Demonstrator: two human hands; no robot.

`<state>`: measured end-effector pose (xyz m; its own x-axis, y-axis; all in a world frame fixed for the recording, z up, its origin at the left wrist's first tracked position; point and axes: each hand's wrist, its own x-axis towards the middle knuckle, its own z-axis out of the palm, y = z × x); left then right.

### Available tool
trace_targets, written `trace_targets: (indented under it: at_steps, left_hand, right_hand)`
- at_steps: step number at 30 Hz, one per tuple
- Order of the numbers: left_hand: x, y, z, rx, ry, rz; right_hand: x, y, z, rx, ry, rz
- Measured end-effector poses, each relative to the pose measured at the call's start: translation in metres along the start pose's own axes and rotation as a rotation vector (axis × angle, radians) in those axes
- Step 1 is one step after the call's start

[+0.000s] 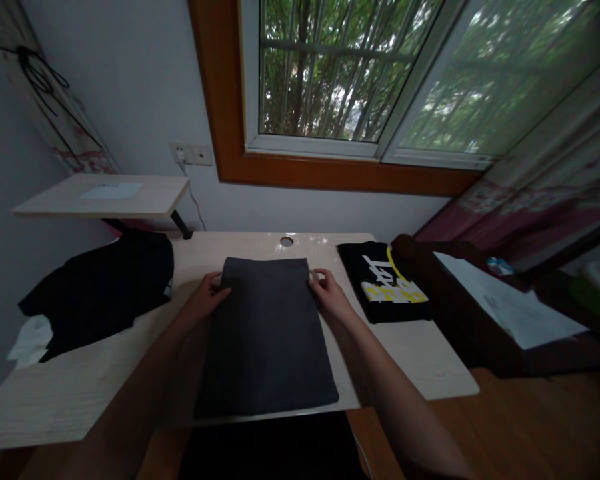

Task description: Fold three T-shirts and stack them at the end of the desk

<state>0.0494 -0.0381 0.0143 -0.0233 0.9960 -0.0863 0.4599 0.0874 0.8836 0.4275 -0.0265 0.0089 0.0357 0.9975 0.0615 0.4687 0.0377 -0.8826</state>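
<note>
A dark grey piece of cloth, folded into a flat rectangle, lies on the table in front of me and reaches to its near edge. My left hand grips it by the left side near the far corner, thumb on top. At the opposite side, my right hand holds the right edge near the far corner, thumb and fingers closed round it. Some fingertips are hidden by the cloth. Whether it is a shirt or another garment, I cannot tell.
To the right lies a folded black shirt with white and yellow print. A crumpled black garment with a white patch rests at the left, by a small raised shelf. The pale table has a round hole at the back, below a window.
</note>
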Motion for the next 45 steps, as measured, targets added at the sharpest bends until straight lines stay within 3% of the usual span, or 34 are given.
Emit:
trace_targets:
  at_steps: [4,8,15,20,30,34,39,45]
  left_hand:
    - [-0.036,0.006,-0.008,0.217,-0.09,-0.018]
    - [-0.057,0.022,-0.001,0.372,-0.067,-0.035]
    - [-0.057,0.025,0.016,0.309,0.024,-0.012]
    - [-0.039,0.02,0.017,0.291,0.083,0.061]
    - [0.044,0.03,0.023,0.242,0.186,0.171]
    - [0.051,0.028,0.022,0.214,0.215,0.168]
    - [0.021,0.015,0.019,0.164,0.203,0.203]
    - [-0.041,0.0,0.006,0.148,0.057,0.149]
  right_hand:
    - [-0.027,-0.005,-0.012,-0.087,-0.035,-0.03]
    - [-0.044,-0.009,-0.012,-0.143,-0.073,0.011]
    - [-0.043,-0.01,0.005,-0.191,-0.009,-0.01]
    - [-0.024,-0.008,0.01,-0.175,0.057,-0.04]
    - [0.052,-0.024,0.025,-0.124,0.153,-0.1]
    - [0.057,-0.029,0.027,-0.1,0.153,-0.164]
    - [0.03,-0.023,0.021,-0.136,0.151,-0.214]
    - [-0.03,-0.021,0.002,-0.05,-0.029,-0.146]
